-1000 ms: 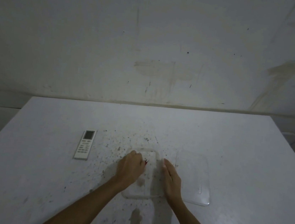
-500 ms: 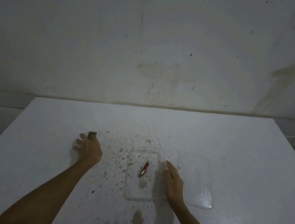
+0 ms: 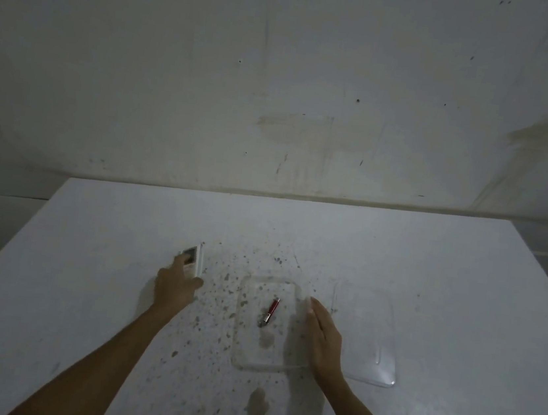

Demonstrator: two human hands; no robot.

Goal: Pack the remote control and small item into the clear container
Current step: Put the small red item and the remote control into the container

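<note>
A clear rectangular container [image 3: 240, 358] lies open on the white table [image 3: 431, 261]. Inside it rests a small red and silver item [image 3: 270, 311], tilted. My right hand [image 3: 323, 339] lies flat against the container's right wall, fingers straight, holding nothing. My left hand [image 3: 176, 286] grips the white remote control [image 3: 194, 259] left of the container; the remote is tipped up on its edge, its lower part hidden by my fingers.
A clear lid [image 3: 367, 336] lies flat just right of the container. Dark specks and stains cover the table between my hands and in front of the container. A stained wall stands behind the table's far edge.
My left hand left the small item in the container, moved left to the remote, closed on it and tipped it up. My right hand stayed at the container's side.
</note>
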